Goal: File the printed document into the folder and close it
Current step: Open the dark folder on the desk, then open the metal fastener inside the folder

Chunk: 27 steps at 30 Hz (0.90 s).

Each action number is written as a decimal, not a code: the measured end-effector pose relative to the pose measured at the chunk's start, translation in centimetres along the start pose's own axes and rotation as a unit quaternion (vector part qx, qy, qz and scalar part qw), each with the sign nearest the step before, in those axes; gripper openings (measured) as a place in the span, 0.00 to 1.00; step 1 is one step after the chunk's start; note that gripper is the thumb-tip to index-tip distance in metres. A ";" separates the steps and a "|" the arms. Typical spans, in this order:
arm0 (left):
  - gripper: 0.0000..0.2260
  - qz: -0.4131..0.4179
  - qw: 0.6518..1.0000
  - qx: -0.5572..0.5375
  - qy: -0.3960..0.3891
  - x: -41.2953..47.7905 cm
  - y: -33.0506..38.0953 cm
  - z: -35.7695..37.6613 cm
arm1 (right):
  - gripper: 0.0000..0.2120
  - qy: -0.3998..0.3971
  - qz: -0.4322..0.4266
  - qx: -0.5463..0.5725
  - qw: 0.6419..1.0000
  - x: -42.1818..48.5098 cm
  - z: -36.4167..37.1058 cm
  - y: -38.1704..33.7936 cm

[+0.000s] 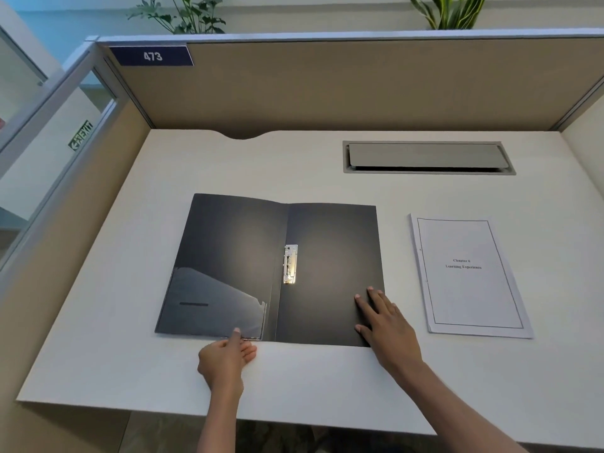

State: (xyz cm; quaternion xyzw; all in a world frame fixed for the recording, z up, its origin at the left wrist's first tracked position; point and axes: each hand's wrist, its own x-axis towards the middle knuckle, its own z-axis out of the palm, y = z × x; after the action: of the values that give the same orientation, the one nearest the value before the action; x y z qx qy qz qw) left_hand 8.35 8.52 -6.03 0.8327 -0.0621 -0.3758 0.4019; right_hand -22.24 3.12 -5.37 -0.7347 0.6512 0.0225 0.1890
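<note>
folder (327,243) open near the table (327,380) front edge, document (467,276) apart toward the right edge; right hand (385,322) flat on right cover, left hand (225,358) thumb on left cover's edge, grip unclear; risk: clip (290,264) left unlifted, pages sit loose and slip out

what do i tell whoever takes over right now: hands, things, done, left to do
Left hand: open, thumb touching the near edge of the folder by the clear pocket.
Right hand: open, flat on the right inner cover.
The folder lies open on the desk, metal fastener at the spine; the printed document lies apart, to its right.
Done: folder opened. Left: file the document, close the folder.
</note>
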 end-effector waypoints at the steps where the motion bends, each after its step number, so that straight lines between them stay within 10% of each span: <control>1: 0.11 0.015 0.999 0.033 0.001 -0.1 0.3 -0.2 | 0.30 -0.003 -0.003 -0.009 1.000 0.0 -0.1 -0.1; 11: 0.03 0.320 0.913 0.247 -0.054 -0.7 6.4 1.5 | 0.28 0.043 -0.008 0.024 0.999 1.8 -2.2 -4.8; 27: 0.37 0.346 0.839 0.356 -0.223 7.3 13.3 11.3 | 0.41 -0.013 0.112 0.225 0.968 10.9 -1.9 -16.3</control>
State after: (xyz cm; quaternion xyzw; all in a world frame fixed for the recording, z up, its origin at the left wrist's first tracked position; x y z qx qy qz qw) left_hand 8.52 -10.43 -5.18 0.7362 -0.5638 -0.3400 0.1566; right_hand -5.32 -6.49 -2.57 -0.5954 0.7151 -0.0943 0.3540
